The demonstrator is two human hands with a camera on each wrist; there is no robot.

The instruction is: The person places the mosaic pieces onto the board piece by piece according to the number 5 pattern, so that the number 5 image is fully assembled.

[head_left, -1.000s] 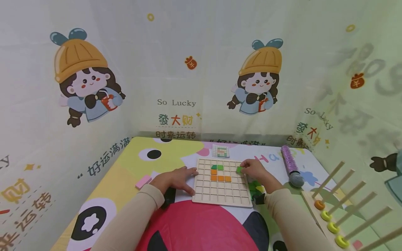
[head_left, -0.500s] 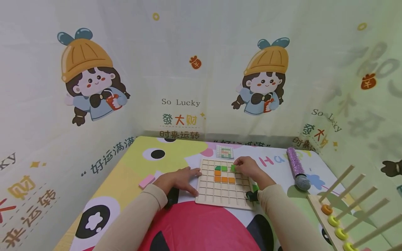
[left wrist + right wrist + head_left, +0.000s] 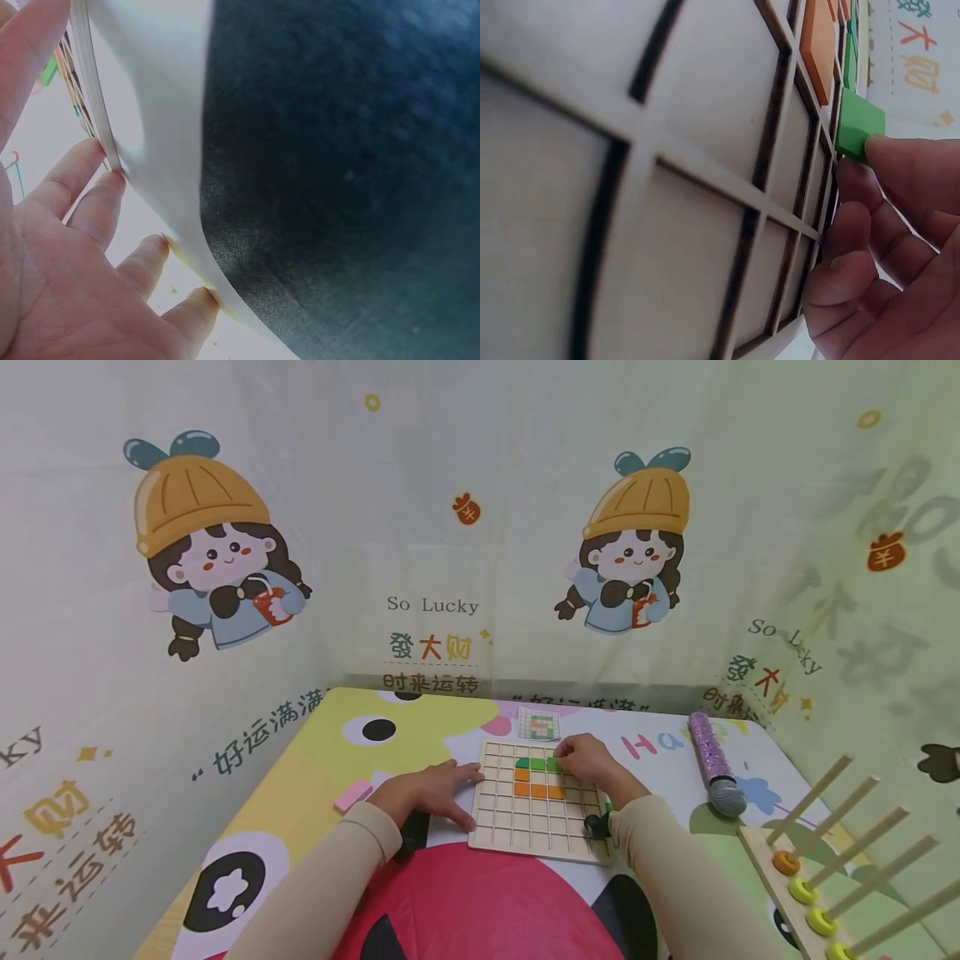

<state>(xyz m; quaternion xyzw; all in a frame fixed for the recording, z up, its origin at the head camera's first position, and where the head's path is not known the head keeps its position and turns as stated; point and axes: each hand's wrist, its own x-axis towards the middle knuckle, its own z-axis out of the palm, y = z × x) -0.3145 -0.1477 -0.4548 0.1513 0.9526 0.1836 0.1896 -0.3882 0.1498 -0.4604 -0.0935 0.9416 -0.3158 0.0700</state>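
Observation:
A wooden grid board [image 3: 517,831] lies on the table. My left hand [image 3: 431,791] rests at its left side with fingers spread; the left wrist view shows fingertips touching the board's edge. My right hand [image 3: 588,760] pinches a green square tile [image 3: 861,124] between thumb and fingers, at the upper part of the grid. The tile is tilted in the right wrist view, and fingers partly hide it in the head view. Left of it sit another green tile [image 3: 536,764] and a dark green rounded tile [image 3: 522,763]. Several orange tiles [image 3: 538,790] form an L below them.
A small pattern card [image 3: 539,724] lies behind the board. A purple glittery microphone [image 3: 710,760] is at the right, beyond a wooden peg stand [image 3: 772,881] with rings. A pink block [image 3: 352,794] lies left of my left hand.
My right hand has carried the green tile leftward over the grid, up to the green tile in that row. The left hand stays at the board's edge. The head view has shifted slightly.

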